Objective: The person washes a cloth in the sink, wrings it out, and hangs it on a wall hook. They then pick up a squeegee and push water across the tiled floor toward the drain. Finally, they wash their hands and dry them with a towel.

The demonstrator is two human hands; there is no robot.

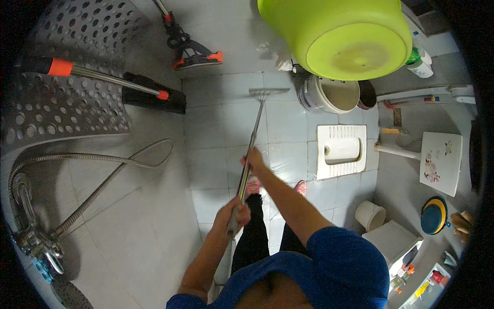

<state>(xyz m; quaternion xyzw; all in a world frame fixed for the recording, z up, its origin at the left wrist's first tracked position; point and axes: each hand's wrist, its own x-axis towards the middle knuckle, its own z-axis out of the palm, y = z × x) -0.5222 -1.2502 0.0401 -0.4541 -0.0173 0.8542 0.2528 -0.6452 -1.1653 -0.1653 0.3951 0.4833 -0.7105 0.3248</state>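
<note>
Both of my hands grip the metal pole of a floor squeegee point(254, 133). My left hand point(232, 215) is closed round the handle end, low and near my body. Farther up the pole, my right hand point(252, 160) is wrapped round the shaft. The squeegee's wide flat head point(268, 91) lies on the blue-grey tiled floor point(208, 149), close to the far wall and left of a white bucket point(337, 95). What lies under the head is too small to make out.
A white squat toilet point(342, 152) is set into the floor at right. A big lime-green basin point(355, 41) hangs over the far right. Another squeegee point(198, 59) leans at far left, near a shower hose point(103, 159). At right are a small pail point(369, 215) and a white cistern point(441, 162).
</note>
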